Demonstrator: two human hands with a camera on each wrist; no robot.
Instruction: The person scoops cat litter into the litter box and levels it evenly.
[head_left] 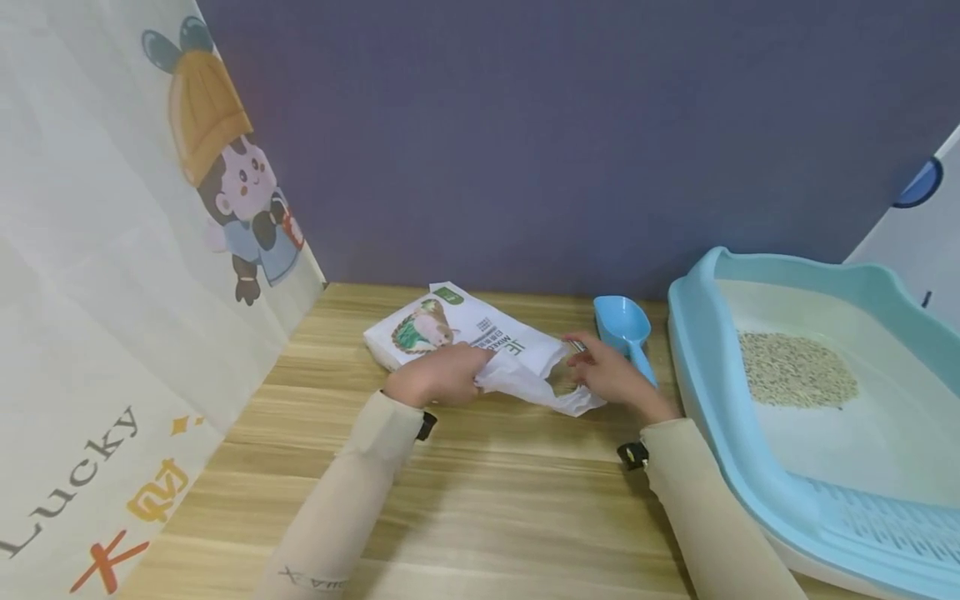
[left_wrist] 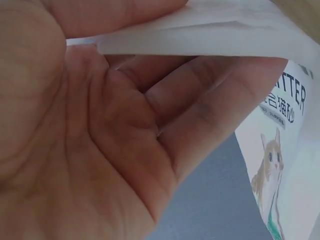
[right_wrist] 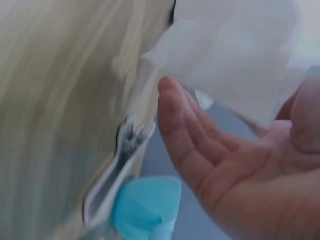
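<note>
A white cat litter bag (head_left: 468, 312), printed with a cat and green and black lettering, lies on the wooden table with its loose, crumpled end towards me. My left hand (head_left: 442, 375) pinches that end; in the left wrist view the white film (left_wrist: 165, 42) passes between thumb and fingers, with the printed cat beyond. At the bag's other side is my right hand (head_left: 611, 375). The right wrist view shows a white flap (right_wrist: 230, 60) running down between its thumb and index finger, the other fingers being extended. The inside of the bag is hidden.
A blue scoop (head_left: 621, 321) lies just behind my right hand, its handle towards me. To the right stands a blue-rimmed litter box (head_left: 697, 333) with a heap of litter pellets (head_left: 795, 371). A dark panel (head_left: 562, 150) closes the back, a printed curtain (head_left: 112, 250) the left.
</note>
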